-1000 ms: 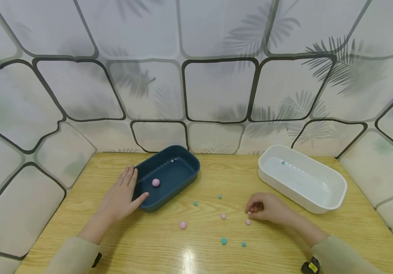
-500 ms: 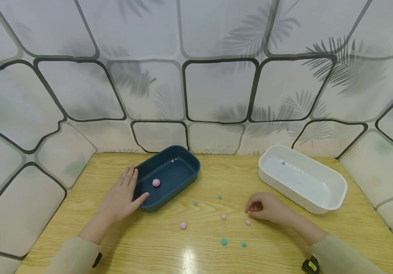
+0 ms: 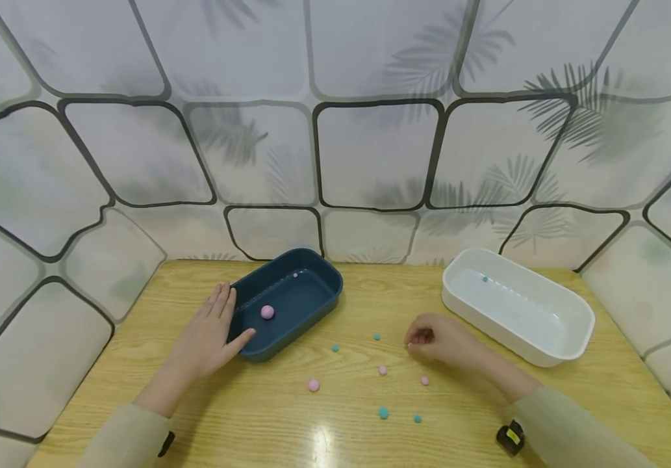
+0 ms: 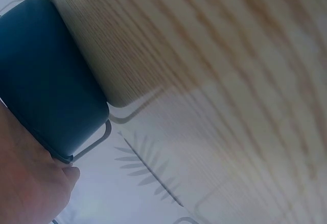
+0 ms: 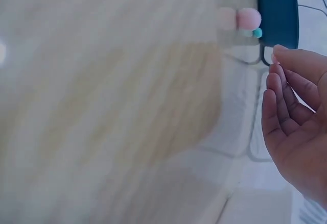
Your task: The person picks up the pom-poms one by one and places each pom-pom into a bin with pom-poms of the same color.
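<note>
My left hand point(image 3: 205, 331) lies along the near left side of a dark blue rectangular dish point(image 3: 317, 312), fingers straight on its rim and thumb reaching over the near corner. Inside that dish sit a larger pink ball point(image 3: 267, 312) and a tiny pink one. In the left wrist view the hand point(image 4: 30, 178) touches the dish wall point(image 4: 51, 76). Over the table, left of a white dish point(image 3: 569, 348), my right hand point(image 3: 443, 339) pinches a tiny pale pink ball point(image 5: 275, 59) between thumb and index finger; the other fingers curl loosely.
Three pink balls, one of them the nearest left point(image 3: 314, 385), lie on the wooden table point(image 3: 241, 422). Several teal balls, such as the largest point(image 3: 383, 413), are scattered among them. One small teal ball point(image 3: 484, 279) is in the white dish. A patterned wall point(image 3: 370, 156) stands behind.
My right hand has lifted off the table and moved slightly left and away from me, with the tiny pink ball in its fingertips. The left hand and both dishes stay put.
</note>
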Tool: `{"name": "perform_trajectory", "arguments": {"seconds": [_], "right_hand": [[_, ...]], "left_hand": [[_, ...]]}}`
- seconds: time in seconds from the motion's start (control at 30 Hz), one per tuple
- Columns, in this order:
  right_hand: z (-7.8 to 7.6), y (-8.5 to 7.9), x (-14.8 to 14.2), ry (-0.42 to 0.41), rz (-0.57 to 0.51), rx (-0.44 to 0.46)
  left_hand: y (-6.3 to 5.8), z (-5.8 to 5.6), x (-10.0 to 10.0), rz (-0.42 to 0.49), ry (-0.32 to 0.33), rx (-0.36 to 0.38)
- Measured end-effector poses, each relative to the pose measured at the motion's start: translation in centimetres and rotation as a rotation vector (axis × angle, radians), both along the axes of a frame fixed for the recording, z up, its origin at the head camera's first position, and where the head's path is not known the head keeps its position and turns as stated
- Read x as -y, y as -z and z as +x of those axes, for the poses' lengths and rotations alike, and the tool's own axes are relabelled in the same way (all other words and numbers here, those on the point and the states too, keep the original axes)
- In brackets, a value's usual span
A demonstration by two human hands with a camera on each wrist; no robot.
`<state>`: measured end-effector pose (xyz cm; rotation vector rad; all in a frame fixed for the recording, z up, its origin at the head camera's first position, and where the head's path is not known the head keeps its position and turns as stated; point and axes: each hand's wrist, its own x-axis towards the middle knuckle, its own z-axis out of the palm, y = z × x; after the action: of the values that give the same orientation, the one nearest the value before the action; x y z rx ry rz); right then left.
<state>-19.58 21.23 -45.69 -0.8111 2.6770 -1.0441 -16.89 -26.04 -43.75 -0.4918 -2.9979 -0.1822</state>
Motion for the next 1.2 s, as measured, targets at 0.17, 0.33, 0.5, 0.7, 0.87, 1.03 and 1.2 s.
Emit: {"name": "perform_trajectory", "arguments": {"seconds": [0.17, 0.33, 0.5, 0.7, 0.87, 1.03, 1.2], "right_hand": [[-0.9, -0.7, 1.5, 0.008, -0.012, -0.016], [-1.5, -1.9, 3.4, 0.014, -0.035, -0.016], [-2.5, -3.2, 5.8, 0.014, -0.073, -0.009], [-4.0, -4.3, 8.6, -0.02, -0.125, -0.051], [-4.9, -4.9, 10.8, -0.014, -0.142, -0.046], [-5.9, -5.2, 12.5, 0.002, -0.158, -0.019], [-6.7, -5.7, 14.0, -0.009, -0.189, -0.021]], "left_hand": [[0.2, -0.1, 0.1, 0.008, 0.001, -0.007], [0.3, -0.1, 0.1, 0.009, 0.0, -0.008], [0.2, -0.1, 0.1, 0.007, -0.004, -0.002], [0.1, 0.0, 0.0, -0.001, -0.008, 0.009], [0.0, 0.0, -0.1, 0.0, -0.004, 0.011], [0.0, -0.1, -0.1, -0.003, -0.004, 0.012], [0.1, -0.1, 0.0, -0.008, -0.003, 0.004]]}}
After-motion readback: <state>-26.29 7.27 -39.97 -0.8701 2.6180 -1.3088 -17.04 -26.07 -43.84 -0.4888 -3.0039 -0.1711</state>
